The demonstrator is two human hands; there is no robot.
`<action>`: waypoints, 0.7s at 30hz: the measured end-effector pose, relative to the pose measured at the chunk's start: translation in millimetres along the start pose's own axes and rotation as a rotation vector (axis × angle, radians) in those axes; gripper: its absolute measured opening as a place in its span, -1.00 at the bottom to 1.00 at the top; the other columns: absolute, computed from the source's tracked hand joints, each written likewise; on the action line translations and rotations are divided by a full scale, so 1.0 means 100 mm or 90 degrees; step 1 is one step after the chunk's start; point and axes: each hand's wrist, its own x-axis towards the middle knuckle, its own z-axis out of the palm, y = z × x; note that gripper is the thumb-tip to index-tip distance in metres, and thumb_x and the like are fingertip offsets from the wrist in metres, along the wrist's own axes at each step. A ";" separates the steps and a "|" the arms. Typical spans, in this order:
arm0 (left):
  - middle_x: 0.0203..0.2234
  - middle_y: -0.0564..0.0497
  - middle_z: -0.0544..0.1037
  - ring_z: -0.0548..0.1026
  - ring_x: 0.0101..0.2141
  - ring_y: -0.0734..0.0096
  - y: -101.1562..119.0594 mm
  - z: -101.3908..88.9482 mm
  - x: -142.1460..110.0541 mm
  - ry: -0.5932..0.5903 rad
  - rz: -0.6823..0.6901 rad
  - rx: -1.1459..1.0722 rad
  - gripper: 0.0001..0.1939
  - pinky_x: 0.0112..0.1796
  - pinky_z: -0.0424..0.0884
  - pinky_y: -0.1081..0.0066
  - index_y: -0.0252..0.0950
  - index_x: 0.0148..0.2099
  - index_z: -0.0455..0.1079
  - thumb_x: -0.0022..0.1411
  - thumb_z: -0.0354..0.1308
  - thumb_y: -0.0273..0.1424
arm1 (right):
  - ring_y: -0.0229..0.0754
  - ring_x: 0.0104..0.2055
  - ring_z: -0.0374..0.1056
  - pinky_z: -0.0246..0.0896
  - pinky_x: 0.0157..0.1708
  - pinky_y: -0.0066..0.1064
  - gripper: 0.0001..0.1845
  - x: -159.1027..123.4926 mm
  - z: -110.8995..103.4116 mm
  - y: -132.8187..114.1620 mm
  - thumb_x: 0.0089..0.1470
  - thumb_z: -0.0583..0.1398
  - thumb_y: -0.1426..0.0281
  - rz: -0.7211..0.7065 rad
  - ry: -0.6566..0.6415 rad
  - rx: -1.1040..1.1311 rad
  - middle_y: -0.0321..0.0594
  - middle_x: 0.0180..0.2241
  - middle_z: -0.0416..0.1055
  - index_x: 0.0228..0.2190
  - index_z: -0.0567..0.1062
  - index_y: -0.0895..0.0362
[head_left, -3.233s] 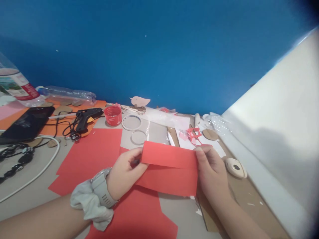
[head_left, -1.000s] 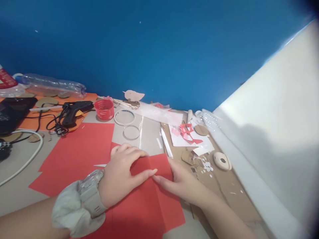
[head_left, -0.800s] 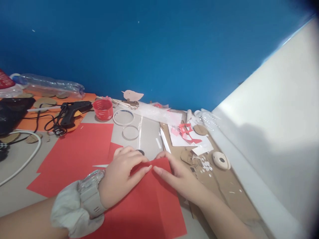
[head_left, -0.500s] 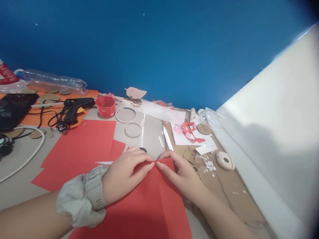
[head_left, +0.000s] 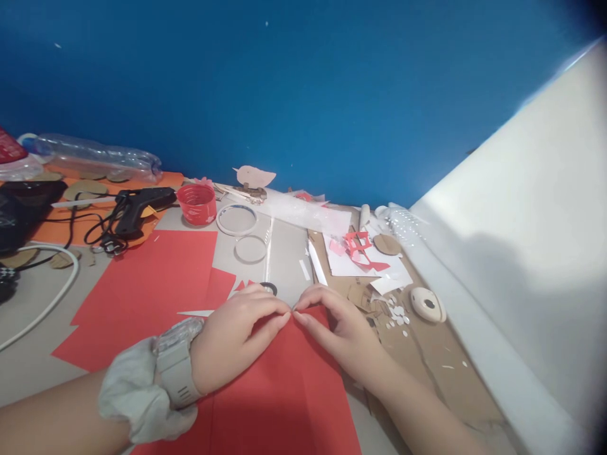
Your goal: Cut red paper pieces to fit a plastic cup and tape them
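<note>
Both hands pinch the far edge of a sheet of red paper (head_left: 284, 392), thumbs on the near side and fingertips almost touching. My left hand (head_left: 241, 335), with a grey watch and a pale scrunchie at the wrist, grips it from the left. From the right, my right hand (head_left: 339, 325) holds the same edge. A faint crease runs down the sheet. Beside my left wrist, a pointed blade of what looks like scissors (head_left: 195, 313) shows, with a black ring handle (head_left: 269, 289) beyond the fingers. More red paper (head_left: 152, 278) lies to the left.
A black glue gun (head_left: 142, 208), a red cup-like ring (head_left: 196, 203) and two tape rings (head_left: 237, 219) lie toward the back. A clear plastic bottle (head_left: 99, 156) rests at left. Cardboard (head_left: 427, 366) with paper scraps and a white rounded device (head_left: 427, 304) is at right. A blue wall (head_left: 303, 95) stands behind.
Earlier I held the red paper up with a folded flap, hands apart at its sides. It came down to the table, and my fingertips have drawn together along its far edge.
</note>
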 end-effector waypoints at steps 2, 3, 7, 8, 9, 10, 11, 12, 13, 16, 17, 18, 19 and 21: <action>-0.41 0.05 0.45 0.36 -0.27 0.33 0.00 0.00 0.00 -0.003 0.004 0.006 -0.75 -0.20 0.25 0.32 -0.20 -0.26 0.41 0.29 -0.10 -0.41 | -0.23 -0.25 0.32 0.17 -0.20 -0.39 -0.93 0.00 0.00 -0.01 0.14 0.11 0.35 0.010 -0.002 0.005 -0.29 -0.34 0.37 -0.35 0.38 0.07; -0.41 0.05 0.45 0.36 -0.28 0.33 0.00 0.00 0.00 -0.005 0.005 0.008 -0.75 -0.21 0.25 0.33 -0.20 -0.26 0.41 0.29 -0.10 -0.42 | -0.24 -0.26 0.32 0.17 -0.21 -0.40 -0.92 0.00 0.00 -0.01 0.14 0.10 0.34 0.016 -0.003 0.008 -0.30 -0.34 0.37 -0.35 0.38 0.07; -0.40 0.04 0.46 0.35 -0.27 0.33 -0.01 0.00 0.01 -0.013 0.005 0.008 -0.75 -0.20 0.25 0.33 -0.21 -0.25 0.41 0.29 -0.11 -0.42 | -0.25 -0.26 0.32 0.17 -0.21 -0.41 -0.90 -0.01 0.00 -0.02 0.15 0.09 0.33 0.041 -0.009 0.017 -0.31 -0.34 0.38 -0.36 0.38 0.07; -0.39 0.04 0.46 0.35 -0.27 0.33 -0.01 0.00 0.01 -0.018 0.003 0.007 -0.75 -0.19 0.24 0.32 -0.21 -0.25 0.41 0.29 -0.11 -0.42 | -0.25 -0.26 0.32 0.17 -0.22 -0.41 -0.90 -0.01 0.00 -0.01 0.15 0.09 0.32 0.041 -0.009 0.018 -0.31 -0.34 0.38 -0.36 0.37 0.07; -0.39 0.05 0.46 0.35 -0.26 0.34 -0.01 0.00 0.01 -0.022 0.000 0.007 -0.75 -0.18 0.23 0.32 -0.21 -0.26 0.40 0.29 -0.11 -0.42 | -0.25 -0.26 0.32 0.17 -0.22 -0.41 -0.90 -0.01 0.00 -0.01 0.15 0.09 0.32 0.039 -0.010 0.019 -0.31 -0.34 0.37 -0.36 0.37 0.07; -0.39 0.05 0.45 0.34 -0.26 0.34 -0.01 0.00 0.01 -0.026 -0.003 0.007 -0.75 -0.16 0.21 0.32 -0.21 -0.27 0.40 0.30 -0.12 -0.42 | -0.26 -0.26 0.32 0.17 -0.22 -0.41 -0.90 -0.02 0.00 0.00 0.15 0.09 0.33 0.037 -0.010 0.018 -0.31 -0.34 0.37 -0.36 0.37 0.06; -0.39 0.06 0.45 0.34 -0.26 0.35 -0.01 -0.01 0.01 -0.028 -0.007 0.007 -0.75 -0.15 0.20 0.32 -0.21 -0.29 0.39 0.30 -0.12 -0.41 | -0.26 -0.26 0.32 0.17 -0.22 -0.42 -0.90 -0.02 0.00 0.00 0.16 0.09 0.33 0.034 -0.010 0.017 -0.32 -0.34 0.37 -0.36 0.37 0.06; -0.39 0.06 0.45 0.34 -0.26 0.36 -0.01 -0.01 0.01 -0.030 -0.011 0.008 -0.75 -0.13 0.18 0.32 -0.22 -0.31 0.38 0.31 -0.13 -0.41 | -0.27 -0.26 0.31 0.17 -0.22 -0.42 -0.91 -0.02 0.00 0.01 0.16 0.09 0.33 0.033 -0.009 0.015 -0.33 -0.34 0.37 -0.36 0.36 0.06; -0.39 0.07 0.44 0.33 -0.26 0.37 -0.01 -0.01 0.00 -0.032 -0.013 0.007 -0.74 -0.13 0.17 0.32 -0.22 -0.32 0.36 0.31 -0.13 -0.40 | -0.28 -0.27 0.31 0.17 -0.23 -0.42 -0.91 -0.02 0.00 0.01 0.16 0.09 0.33 0.033 -0.009 0.014 -0.34 -0.34 0.36 -0.37 0.36 0.05; -0.39 0.08 0.43 0.33 -0.26 0.39 -0.01 -0.01 0.00 -0.037 -0.014 0.002 -0.74 -0.13 0.16 0.34 -0.23 -0.33 0.35 0.32 -0.14 -0.39 | -0.29 -0.28 0.31 0.17 -0.24 -0.43 -0.91 -0.01 -0.01 0.03 0.16 0.09 0.34 0.032 -0.007 0.014 -0.35 -0.35 0.36 -0.38 0.36 0.05; -0.39 0.08 0.43 0.33 -0.26 0.40 -0.01 -0.01 0.00 -0.039 -0.015 0.000 -0.74 -0.13 0.15 0.35 -0.23 -0.33 0.35 0.32 -0.14 -0.39 | -0.29 -0.28 0.31 0.17 -0.24 -0.43 -0.91 -0.01 0.00 0.03 0.16 0.09 0.34 0.031 -0.007 0.014 -0.35 -0.35 0.35 -0.38 0.36 0.05; -0.39 0.09 0.44 0.33 -0.26 0.40 -0.02 -0.01 0.01 -0.038 -0.016 -0.002 -0.74 -0.12 0.15 0.35 -0.23 -0.32 0.35 0.32 -0.14 -0.39 | -0.30 -0.28 0.31 0.17 -0.24 -0.43 -0.91 -0.01 0.00 0.04 0.16 0.09 0.34 0.029 -0.006 0.015 -0.35 -0.35 0.35 -0.38 0.36 0.05; -0.39 0.09 0.44 0.33 -0.26 0.40 -0.02 -0.01 0.01 -0.036 -0.017 -0.004 -0.74 -0.11 0.14 0.35 -0.23 -0.32 0.35 0.32 -0.14 -0.39 | -0.30 -0.28 0.31 0.17 -0.24 -0.43 -0.91 -0.01 0.00 0.04 0.16 0.09 0.34 0.026 -0.004 0.015 -0.35 -0.35 0.35 -0.38 0.36 0.05; -0.40 0.09 0.44 0.33 -0.26 0.41 -0.03 -0.01 0.02 -0.034 -0.019 -0.006 -0.75 -0.09 0.13 0.35 -0.23 -0.32 0.35 0.32 -0.13 -0.39 | -0.31 -0.29 0.31 0.17 -0.25 -0.44 -0.91 -0.01 0.01 0.05 0.16 0.09 0.35 0.021 0.000 0.018 -0.36 -0.36 0.35 -0.39 0.36 0.05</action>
